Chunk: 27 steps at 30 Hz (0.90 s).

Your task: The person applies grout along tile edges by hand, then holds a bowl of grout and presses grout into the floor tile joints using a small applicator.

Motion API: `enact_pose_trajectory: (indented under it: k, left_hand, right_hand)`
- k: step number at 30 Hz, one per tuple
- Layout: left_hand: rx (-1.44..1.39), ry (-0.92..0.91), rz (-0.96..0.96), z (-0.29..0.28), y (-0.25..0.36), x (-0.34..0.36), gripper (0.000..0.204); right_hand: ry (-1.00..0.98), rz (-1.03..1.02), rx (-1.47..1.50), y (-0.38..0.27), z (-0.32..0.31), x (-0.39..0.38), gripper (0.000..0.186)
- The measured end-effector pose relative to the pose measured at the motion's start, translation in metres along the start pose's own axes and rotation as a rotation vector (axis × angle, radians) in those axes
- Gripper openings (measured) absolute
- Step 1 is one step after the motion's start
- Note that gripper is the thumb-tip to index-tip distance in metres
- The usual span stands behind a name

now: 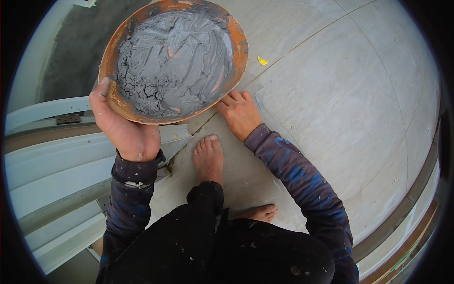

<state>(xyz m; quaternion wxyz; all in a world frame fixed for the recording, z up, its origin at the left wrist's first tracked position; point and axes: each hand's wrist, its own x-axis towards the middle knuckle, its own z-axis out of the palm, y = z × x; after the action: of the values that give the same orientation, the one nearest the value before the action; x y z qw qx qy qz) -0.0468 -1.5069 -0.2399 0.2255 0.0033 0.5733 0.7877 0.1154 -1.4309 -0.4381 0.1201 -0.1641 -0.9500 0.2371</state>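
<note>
My left hand (124, 128) grips the near-left side of a round orange-brown bowl (109, 97), thumb up over the rim and fingers hidden behind it. Grey paste (172, 61) like mortar or putty fills the bowl, smeared smooth in places and cracked and crumbly at the lower left. Orange patches show through the paste. My right hand (241, 113) is low beside the bowl's near-right rim, its fingers curled. The fingertips lie partly behind the rim, and what they hold, if anything, cannot be made out.
Pale floor tiles (340, 94) with dark joints spread to the right. A small yellow scrap (262, 60) lies there. White metal frame tracks (61, 156) run along the left, beside my bare foot (208, 158). A dark grey patch of ground (85, 52) lies beyond them.
</note>
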Motion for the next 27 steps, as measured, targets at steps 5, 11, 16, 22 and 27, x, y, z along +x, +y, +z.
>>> enact_pose_trajectory:
  k: [5,11,16,22,27]
  left_hand:
    - [0.023,-0.054,0.015,-0.005,0.008,0.008,0.043]
    - [0.008,-0.064,0.027,-0.005,0.014,0.020,0.041]
    - [0.009,-0.043,-0.016,0.001,0.017,0.022,0.042]
    - [0.024,-0.033,0.022,0.000,-0.002,0.021,0.045]
    - [0.064,-0.089,0.062,-0.017,-0.022,0.017,0.044]
  right_hand:
    - [0.043,-0.157,-0.030,-0.026,-0.004,-0.051,0.028]
    - [0.072,-0.135,-0.001,-0.010,-0.022,0.010,0.026]
    - [0.030,-0.171,0.010,-0.013,-0.017,-0.035,0.025]
    - [-0.101,-0.112,-0.011,0.035,-0.037,0.014,0.021]
    - [-0.012,-0.173,-0.085,0.071,0.009,0.026,0.022]
